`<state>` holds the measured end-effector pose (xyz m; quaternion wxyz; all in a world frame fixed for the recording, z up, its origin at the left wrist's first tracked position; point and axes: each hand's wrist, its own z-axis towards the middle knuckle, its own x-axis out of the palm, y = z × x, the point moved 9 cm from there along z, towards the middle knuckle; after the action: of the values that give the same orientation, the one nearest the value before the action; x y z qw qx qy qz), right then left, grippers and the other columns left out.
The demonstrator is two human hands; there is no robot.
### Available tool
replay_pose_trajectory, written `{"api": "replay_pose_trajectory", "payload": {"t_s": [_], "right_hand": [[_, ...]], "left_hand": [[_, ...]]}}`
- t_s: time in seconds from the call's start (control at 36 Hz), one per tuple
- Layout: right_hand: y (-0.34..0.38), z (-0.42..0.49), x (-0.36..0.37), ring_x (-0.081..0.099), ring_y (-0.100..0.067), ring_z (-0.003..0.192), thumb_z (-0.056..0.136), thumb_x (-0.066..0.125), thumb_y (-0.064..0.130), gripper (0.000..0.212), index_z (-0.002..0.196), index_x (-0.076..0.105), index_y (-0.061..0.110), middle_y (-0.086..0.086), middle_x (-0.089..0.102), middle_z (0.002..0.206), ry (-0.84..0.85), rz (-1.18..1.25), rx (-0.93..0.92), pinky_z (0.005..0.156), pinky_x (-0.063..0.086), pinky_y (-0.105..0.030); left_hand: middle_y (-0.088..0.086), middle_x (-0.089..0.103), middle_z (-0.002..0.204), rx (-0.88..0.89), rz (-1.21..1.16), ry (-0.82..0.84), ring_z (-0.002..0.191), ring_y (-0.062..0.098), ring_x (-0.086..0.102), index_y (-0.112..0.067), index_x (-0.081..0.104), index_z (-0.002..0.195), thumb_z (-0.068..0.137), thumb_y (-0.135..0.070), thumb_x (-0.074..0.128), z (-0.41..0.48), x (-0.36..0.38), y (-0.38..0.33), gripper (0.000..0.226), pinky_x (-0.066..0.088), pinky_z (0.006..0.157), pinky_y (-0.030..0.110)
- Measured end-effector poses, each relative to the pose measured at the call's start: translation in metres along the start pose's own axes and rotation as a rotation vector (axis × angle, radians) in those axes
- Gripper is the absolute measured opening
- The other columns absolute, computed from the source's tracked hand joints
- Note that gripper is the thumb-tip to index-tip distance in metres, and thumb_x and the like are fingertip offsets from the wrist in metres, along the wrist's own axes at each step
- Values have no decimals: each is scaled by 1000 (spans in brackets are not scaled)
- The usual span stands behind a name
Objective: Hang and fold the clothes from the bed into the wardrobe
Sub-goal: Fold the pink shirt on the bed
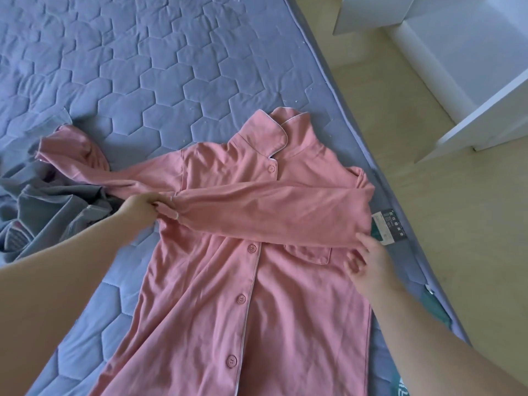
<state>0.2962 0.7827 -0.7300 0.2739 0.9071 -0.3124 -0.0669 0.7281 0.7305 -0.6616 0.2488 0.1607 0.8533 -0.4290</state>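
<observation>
Near the bed's (pixel 143 67) right edge lies a pink shirt (pixel 228 295); left hand (pixel 143 205) pinches its folded sleeve (pixel 271 207), right hand (pixel 368 261) presses flat, fingers relaxed.

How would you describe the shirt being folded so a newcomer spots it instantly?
On the grey-blue hexagon-quilted mattress, near its right edge, lies the pink button-front pyjama shirt, one sleeve folded across its chest. Unlike the crumpled grey garment to its left, it is spread flat, with white piping.
</observation>
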Motion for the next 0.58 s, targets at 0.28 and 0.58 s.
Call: {"api": "replay_pose_trajectory", "payload": {"t_s": [0.28, 0.58], "right_hand": [[9, -1, 10, 48, -12, 85, 90, 54, 30, 11, 89, 63, 24, 5, 53, 95, 66, 186, -18, 81, 40, -29], [45, -1, 18, 55, -35, 101, 88, 48, 2, 26, 112, 57, 2, -19, 57, 107, -161, -841, -498, 85, 41, -38]], "left_hand": [[6, 64, 79, -227, -707, -252, 68, 22, 60, -16, 62, 73, 82, -29, 65, 9, -12, -1, 17, 51, 67, 38], [15, 61, 92, -67, 182, -267, 78, 29, 56, -16, 59, 98, 77, 10, 50, 30, -4, -7, 35, 41, 66, 29]]}}
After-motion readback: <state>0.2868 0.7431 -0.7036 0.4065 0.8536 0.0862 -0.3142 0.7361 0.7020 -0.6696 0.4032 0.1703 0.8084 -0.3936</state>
